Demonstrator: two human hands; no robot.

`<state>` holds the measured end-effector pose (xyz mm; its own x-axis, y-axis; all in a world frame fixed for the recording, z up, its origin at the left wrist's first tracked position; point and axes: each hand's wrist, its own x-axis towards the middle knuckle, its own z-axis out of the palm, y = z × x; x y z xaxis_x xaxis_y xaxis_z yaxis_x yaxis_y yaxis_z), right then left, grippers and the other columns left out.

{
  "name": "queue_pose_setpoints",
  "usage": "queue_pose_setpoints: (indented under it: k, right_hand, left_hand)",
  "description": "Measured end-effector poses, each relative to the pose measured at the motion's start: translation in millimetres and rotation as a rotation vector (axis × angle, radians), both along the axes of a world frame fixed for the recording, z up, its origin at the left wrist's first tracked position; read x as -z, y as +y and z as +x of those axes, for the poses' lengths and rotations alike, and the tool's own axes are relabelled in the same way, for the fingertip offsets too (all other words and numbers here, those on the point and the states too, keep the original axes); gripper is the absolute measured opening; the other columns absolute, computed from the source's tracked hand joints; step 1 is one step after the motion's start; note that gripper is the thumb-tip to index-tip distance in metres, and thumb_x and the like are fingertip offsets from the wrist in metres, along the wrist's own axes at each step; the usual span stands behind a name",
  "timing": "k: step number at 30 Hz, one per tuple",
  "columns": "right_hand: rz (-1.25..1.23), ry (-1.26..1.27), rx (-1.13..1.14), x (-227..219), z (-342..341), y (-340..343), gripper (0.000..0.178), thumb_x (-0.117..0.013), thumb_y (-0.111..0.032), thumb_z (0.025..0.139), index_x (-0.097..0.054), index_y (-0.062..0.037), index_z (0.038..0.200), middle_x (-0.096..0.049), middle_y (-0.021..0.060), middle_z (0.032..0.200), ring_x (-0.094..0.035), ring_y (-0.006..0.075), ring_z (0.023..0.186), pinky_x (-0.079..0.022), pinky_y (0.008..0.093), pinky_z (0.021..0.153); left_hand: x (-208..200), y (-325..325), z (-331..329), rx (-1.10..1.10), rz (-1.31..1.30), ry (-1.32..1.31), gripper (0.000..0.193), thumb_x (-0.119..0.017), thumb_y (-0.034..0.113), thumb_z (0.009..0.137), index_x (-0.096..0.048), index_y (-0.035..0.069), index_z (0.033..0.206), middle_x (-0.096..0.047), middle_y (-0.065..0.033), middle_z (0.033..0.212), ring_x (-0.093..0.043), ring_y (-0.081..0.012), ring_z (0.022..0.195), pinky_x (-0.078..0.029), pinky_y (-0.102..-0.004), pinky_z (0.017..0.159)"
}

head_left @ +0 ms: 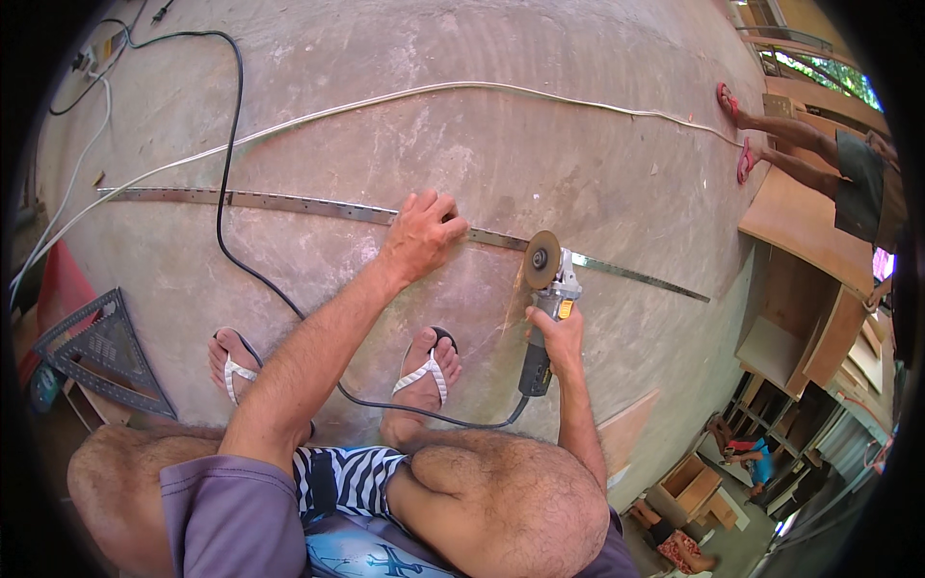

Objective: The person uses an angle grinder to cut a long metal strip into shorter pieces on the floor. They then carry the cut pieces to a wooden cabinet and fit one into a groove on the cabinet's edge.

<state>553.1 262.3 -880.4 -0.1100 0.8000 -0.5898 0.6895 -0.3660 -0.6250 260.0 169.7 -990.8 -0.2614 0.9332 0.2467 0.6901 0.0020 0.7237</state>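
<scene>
A long, narrow metal strip (318,205) with small holes along it lies across the concrete floor in front of my feet. My left hand (424,236) is closed over its middle part, pressing it down. In my right hand (559,337) is a grey and black angle grinder (540,364), gripped by its body. The grinder's round disc (542,258) stands upright across the strip, to the right of my left hand. Faint orange streaks show beside the disc, above the floor. My right fingers are partly hidden behind the tool.
A black power cord (289,303) loops from the grinder over the strip to the upper left. A pale cable (462,85) crosses the floor beyond. A dark triangular square (106,352) sits at left. Wooden cabinets (785,318) and a person in red flip-flops (744,159) are at right; other people are farther off.
</scene>
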Motion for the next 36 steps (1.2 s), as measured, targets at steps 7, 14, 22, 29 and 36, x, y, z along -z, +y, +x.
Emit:
queue_pose_setpoints:
  k: [7, 14, 22, 29, 36]
  right_hand:
    - [0.007, -0.013, 0.000, 0.8, -1.0, 2.3, 0.046, -0.087, -0.014, 0.085, -0.064, 0.0001, 0.122, -0.071, 0.0070, 0.093, -0.069, 0.0167, 0.065, -0.058, 0.0341, 0.060]
    - [-0.032, -0.004, -0.011, -0.9, 0.0, 3.5, 0.051, -0.087, -0.011, 0.084, -0.062, 0.0008, 0.127, -0.072, 0.0076, 0.099, -0.070, 0.0162, 0.072, -0.059, 0.0341, 0.062]
    - [-0.029, 0.002, -0.004, 1.2, -1.8, 7.3, 0.051, -0.087, -0.010, 0.084, -0.062, 0.0011, 0.127, -0.072, 0.0072, 0.099, -0.069, 0.0155, 0.072, -0.060, 0.0341, 0.063]
    - [-0.022, 0.004, -0.014, 3.0, 1.3, 6.9, 0.046, -0.087, -0.011, 0.085, -0.064, 0.0003, 0.123, -0.072, 0.0063, 0.094, -0.070, 0.0160, 0.067, -0.059, 0.0341, 0.061]
    - [-0.016, -0.015, -0.023, 0.8, 1.7, 4.3, 0.046, -0.088, -0.012, 0.085, -0.064, 0.0005, 0.123, -0.072, 0.0065, 0.095, -0.070, 0.0160, 0.069, -0.059, 0.0344, 0.062]
  left_hand:
    - [0.7, 0.3, -0.9, -0.003, 0.012, 0.028, 0.012, -0.085, 0.020, 0.091, -0.079, 0.018, 0.101, -0.063, 0.0006, 0.101, -0.059, -0.0224, 0.100, -0.046, -0.0418, 0.087]
    - [-1.4, 0.2, -0.7, -0.006, 0.011, 0.006, 0.010, -0.084, 0.019, 0.091, -0.080, 0.017, 0.101, -0.063, -0.0001, 0.101, -0.059, -0.0231, 0.101, -0.046, -0.0422, 0.087]
    - [-0.6, -0.2, 0.1, 0.016, -0.046, -0.003, 0.011, -0.082, 0.019, 0.091, -0.079, 0.015, 0.100, -0.063, -0.0024, 0.106, -0.059, -0.0235, 0.107, -0.046, -0.0432, 0.092]
    - [0.0, -0.3, 0.1, -0.007, 0.006, 0.008, 0.011, -0.084, 0.020, 0.092, -0.078, 0.017, 0.101, -0.063, -0.0002, 0.101, -0.060, -0.0225, 0.100, -0.045, -0.0422, 0.086]
    - [0.3, 0.2, 0.9, -0.012, -0.005, 0.004, 0.010, -0.084, 0.021, 0.092, -0.079, 0.017, 0.100, -0.062, -0.0003, 0.101, -0.060, -0.0227, 0.101, -0.046, -0.0425, 0.087]
